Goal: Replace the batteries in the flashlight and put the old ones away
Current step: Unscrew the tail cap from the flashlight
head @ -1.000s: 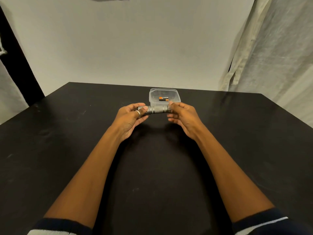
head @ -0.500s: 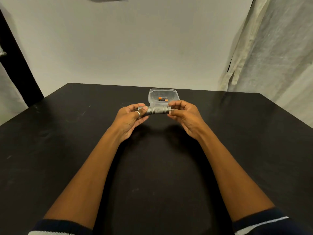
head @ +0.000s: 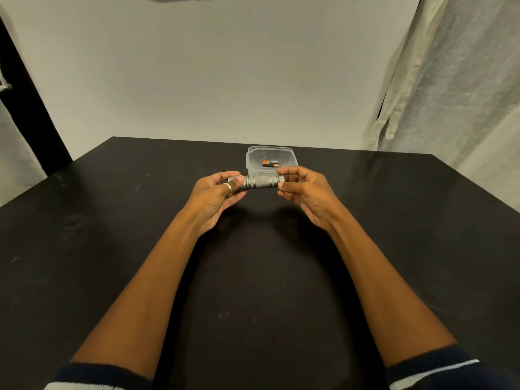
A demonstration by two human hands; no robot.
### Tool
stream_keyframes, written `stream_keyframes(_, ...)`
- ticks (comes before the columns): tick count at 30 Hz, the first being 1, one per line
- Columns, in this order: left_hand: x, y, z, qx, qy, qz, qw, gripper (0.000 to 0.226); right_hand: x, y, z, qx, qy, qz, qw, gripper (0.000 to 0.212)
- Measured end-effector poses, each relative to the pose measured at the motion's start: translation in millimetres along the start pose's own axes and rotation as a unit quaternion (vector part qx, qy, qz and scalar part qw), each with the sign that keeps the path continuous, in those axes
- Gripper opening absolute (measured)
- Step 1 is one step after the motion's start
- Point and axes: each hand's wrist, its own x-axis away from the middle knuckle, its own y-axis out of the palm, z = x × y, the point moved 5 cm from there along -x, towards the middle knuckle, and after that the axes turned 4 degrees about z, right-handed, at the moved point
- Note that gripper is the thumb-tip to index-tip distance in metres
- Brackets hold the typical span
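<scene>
Black and matte, the table [head: 112, 249] fills the lower half of the head view, marked with faint pale scuffs and specks. Behind it rises a plain grey-white wall [head: 225, 80]; a dark upright panel [head: 28, 108] stands at the left, and off-white cloth [head: 450, 94] hangs at the right.

A clear plastic container [head: 253, 159] sits on the far middle of the table, holding batteries [head: 270, 164] banded orange and black; their print is too small to read. Just in front, a grey metal flashlight [head: 261, 182] is held level above the surface. The left hand [head: 216, 198], wearing a ring [head: 228, 187], curls around its left end. The right hand [head: 306, 190] pinches its right end between thumb and fingertips. Dark sleeves [head: 430, 372] with a pale stripe show at the bottom.
</scene>
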Motion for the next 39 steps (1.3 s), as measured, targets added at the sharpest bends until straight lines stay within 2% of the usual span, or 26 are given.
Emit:
stream_keyframes(7,0,-1,0,0.008,-0.006,0.004,1.0,0.025,-1,-6,1,-0.044,0.014,0.01,0.999,0.019)
stream_keyframes(12,0,-1,0,0.033,-0.006,0.006,0.999,0.025,-3,-12,-1,-0.086,0.03,0.015,0.996,0.021)
stream_keyframes(15,0,-2,0,0.054,-0.009,0.008,0.998,0.021,-4,-14,0,-0.02,0.04,0.0,0.999,0.029)
stream_keyframes(18,-1,-3,0,0.06,-0.01,0.009,0.998,0.02,-5,-19,-3,0.115,0.015,0.003,0.993,0.028)
stream_keyframes(22,0,-2,1,0.061,-0.012,0.01,0.998,0.02,-5,-25,-9,0.324,-0.026,0.014,0.946,0.026)
stream_keyframes(24,0,-2,1,0.061,-0.012,0.01,0.998,0.02,-5,-27,-10,0.377,-0.02,0.012,0.926,0.024)
stream_keyframes(28,0,-3,1,0.062,-0.01,0.007,0.998,0.018,-4,-30,-11,0.423,0.0,-0.009,0.906,0.021)
stream_keyframes(35,1,-3,1,0.057,-0.012,0.008,0.998,0.018,-3,-24,-8,0.443,0.023,-0.079,0.893,0.025)
stream_keyframes(37,1,-4,1,0.059,-0.012,0.007,0.998,0.017,-2,-25,-10,0.422,0.029,-0.079,0.902,0.031)
stream_keyframes(39,1,-4,2,0.06,-0.012,0.005,0.998,0.016,-3,-25,-13,0.368,0.007,-0.05,0.928,0.036)
